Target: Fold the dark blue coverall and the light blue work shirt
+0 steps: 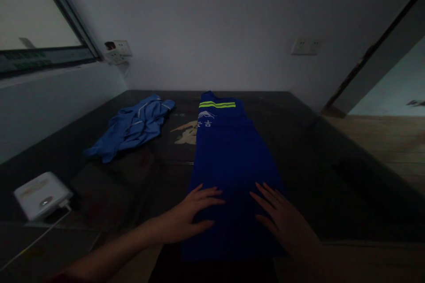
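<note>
A dark blue garment (229,154) lies lengthwise on the dark table, folded into a long strip. Two yellow-green stripes, a white mountain logo and white characters show near its far end. My left hand (197,212) rests on the left side of its near part, fingers spread. Opposite it, my right hand (277,214) lies on the right side, its fingers stretched out too. Neither hand grips the cloth. The garment's near end hangs past the table's front edge.
A crumpled lighter blue garment (134,124) lies on the table (318,177) at the back left. At the front left sits a white box-shaped device (43,196) with a cable. Wall sockets (305,47) are above the table's back edge.
</note>
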Available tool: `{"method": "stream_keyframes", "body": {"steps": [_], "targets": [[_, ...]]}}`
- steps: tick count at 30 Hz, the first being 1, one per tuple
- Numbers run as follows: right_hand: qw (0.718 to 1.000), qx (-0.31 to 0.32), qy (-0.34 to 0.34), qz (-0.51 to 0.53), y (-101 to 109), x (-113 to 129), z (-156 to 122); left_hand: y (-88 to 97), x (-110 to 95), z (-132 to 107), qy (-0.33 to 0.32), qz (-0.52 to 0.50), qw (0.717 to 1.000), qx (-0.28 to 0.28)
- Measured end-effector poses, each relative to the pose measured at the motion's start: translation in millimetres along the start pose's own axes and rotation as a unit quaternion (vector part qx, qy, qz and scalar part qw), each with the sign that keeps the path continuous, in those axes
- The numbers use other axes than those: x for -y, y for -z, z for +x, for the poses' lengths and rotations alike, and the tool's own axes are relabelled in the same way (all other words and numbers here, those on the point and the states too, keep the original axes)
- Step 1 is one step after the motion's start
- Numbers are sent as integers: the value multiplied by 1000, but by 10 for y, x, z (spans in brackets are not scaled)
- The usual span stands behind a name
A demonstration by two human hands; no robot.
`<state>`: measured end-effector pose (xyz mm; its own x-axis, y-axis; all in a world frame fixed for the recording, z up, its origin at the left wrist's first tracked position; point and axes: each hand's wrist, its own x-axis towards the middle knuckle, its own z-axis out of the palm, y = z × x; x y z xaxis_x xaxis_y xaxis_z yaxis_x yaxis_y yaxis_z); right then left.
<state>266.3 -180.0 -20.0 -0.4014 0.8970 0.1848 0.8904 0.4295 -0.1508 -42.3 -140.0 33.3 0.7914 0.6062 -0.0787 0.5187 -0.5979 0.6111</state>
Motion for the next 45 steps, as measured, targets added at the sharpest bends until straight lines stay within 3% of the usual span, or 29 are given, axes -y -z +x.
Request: {"method": "stream_keyframes", "body": {"steps": [3,9,15,20,23,25,29,33,36,39,42,45], "targets": [[1000,-7,5,26,114,-64,94,53,19,0,5,10,999,-33],[993,55,77,71,125,-233,303,-24,128,51,-64,99,992,38],[995,46,78,47,27,-160,136,-79,28,-36,-59,143,986,59],[993,-16,118,-11,-56,-59,-69,-403,20,-177,-53,260,964,-4],[986,-43,153,-53,-88,-13,-183,-588,68,-236,-86,330,939,-52],[982,-54,165,-69,-98,24,-260,-618,38,-290,-108,344,930,-75],[972,-95,195,-89,-71,99,-419,-420,-205,-462,-129,296,945,-49],[967,-104,217,-87,76,108,-450,-97,-325,-510,-83,199,976,-32],[982,-82,164,-49,206,59,-230,76,-169,-309,-61,173,981,-58],[991,-40,130,5,244,-9,175,163,49,2,-67,191,978,-41],[991,25,122,39,166,-73,545,149,203,230,-85,197,977,-7],[989,79,116,50,50,-119,698,69,282,299,-93,198,976,11]]}}
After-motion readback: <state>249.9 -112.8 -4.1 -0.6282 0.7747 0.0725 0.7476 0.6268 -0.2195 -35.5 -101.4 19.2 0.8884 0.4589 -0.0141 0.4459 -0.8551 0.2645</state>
